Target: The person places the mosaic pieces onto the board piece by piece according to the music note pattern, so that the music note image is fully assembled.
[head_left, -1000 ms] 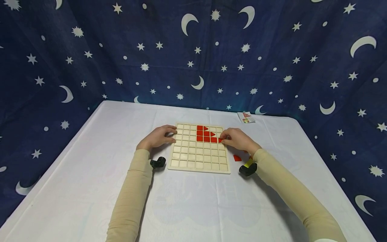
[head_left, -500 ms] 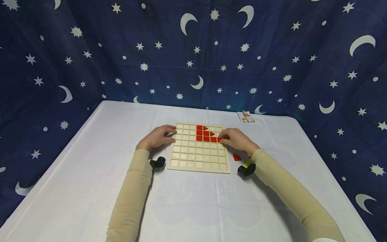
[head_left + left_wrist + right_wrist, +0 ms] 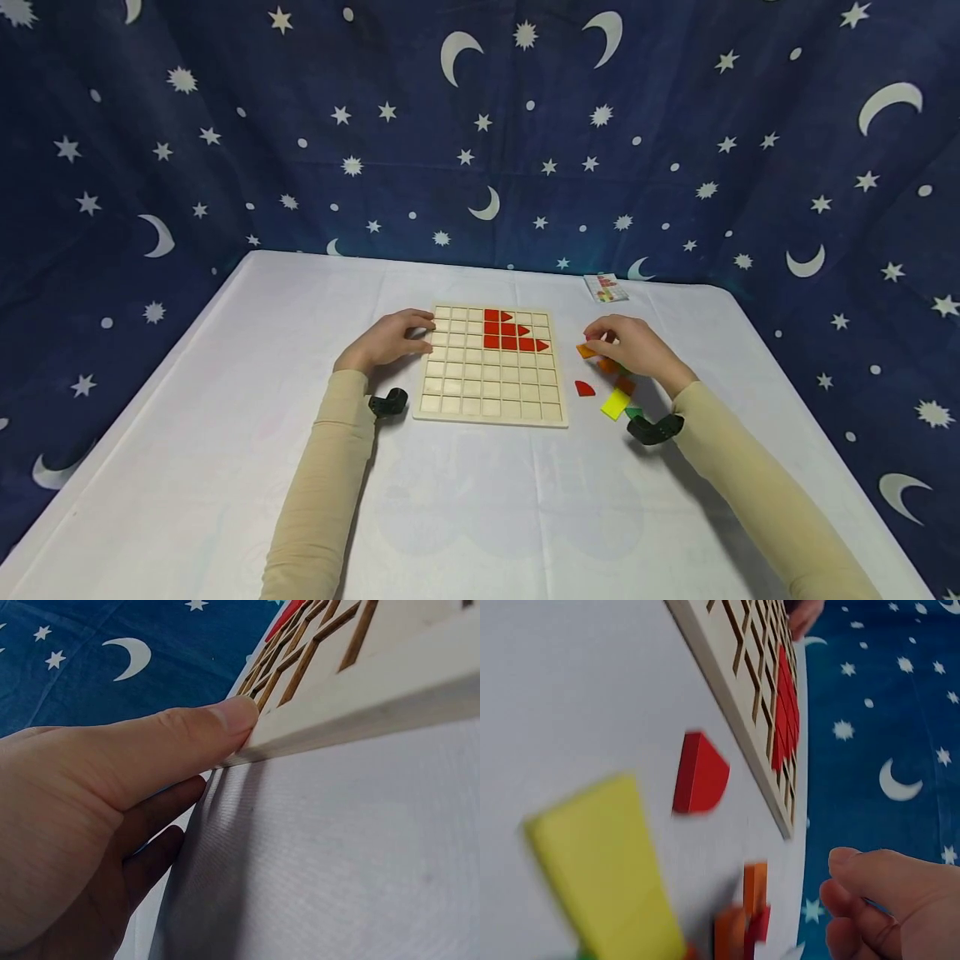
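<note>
A wooden grid board lies on the table, several red pieces set in its cells as three rows, each ending in a point at the right. My left hand rests at the board's left edge. In the left wrist view the thumb touches the rim. My right hand is over the loose pieces right of the board, fingers loosely bent near an orange piece. Nothing shows between its thumb and fingers in the right wrist view. A red rounded piece lies between board and pile.
A yellow piece and a green piece, partly hidden by the black wrist camera, lie below the right hand. A small printed card is at the table's back. A dark blue cloth with moons and stars hangs behind.
My right hand has let go of the red pointed piece, now in the third row's end cell, and moved right to the loose pieces. The left hand stays at the board's edge.
</note>
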A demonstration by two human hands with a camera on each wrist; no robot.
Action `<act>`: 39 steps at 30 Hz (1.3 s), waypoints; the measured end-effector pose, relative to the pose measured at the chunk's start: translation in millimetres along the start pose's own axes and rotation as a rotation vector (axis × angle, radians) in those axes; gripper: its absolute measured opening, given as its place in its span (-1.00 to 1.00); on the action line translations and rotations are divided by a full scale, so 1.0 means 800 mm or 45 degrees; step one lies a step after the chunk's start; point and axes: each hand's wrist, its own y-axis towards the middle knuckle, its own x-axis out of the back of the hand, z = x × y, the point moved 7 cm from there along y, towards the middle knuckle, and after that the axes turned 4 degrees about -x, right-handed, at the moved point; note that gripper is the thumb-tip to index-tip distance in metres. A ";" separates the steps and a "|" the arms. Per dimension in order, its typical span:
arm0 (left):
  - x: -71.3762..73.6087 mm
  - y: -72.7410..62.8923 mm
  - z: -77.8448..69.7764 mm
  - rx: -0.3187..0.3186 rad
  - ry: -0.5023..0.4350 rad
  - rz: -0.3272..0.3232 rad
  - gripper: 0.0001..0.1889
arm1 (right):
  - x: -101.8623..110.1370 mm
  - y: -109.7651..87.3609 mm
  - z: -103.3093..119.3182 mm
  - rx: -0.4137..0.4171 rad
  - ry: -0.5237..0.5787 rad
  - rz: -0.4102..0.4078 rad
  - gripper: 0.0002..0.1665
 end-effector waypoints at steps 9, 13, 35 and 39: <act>0.000 0.000 0.000 0.015 -0.002 0.014 -0.49 | 0.021 -0.030 -0.040 -0.102 -0.015 0.020 -0.67; -0.001 0.000 0.000 0.010 -0.004 0.015 -0.49 | 0.021 -0.037 -0.050 -0.094 -0.024 0.063 -0.66; 0.000 0.000 0.001 0.020 -0.018 0.009 -0.50 | 0.005 -0.040 -0.038 -0.070 -0.050 0.296 -0.60; 0.000 0.000 0.002 0.016 -0.012 0.006 -0.49 | 0.002 -0.045 -0.040 -0.051 -0.065 0.406 -0.55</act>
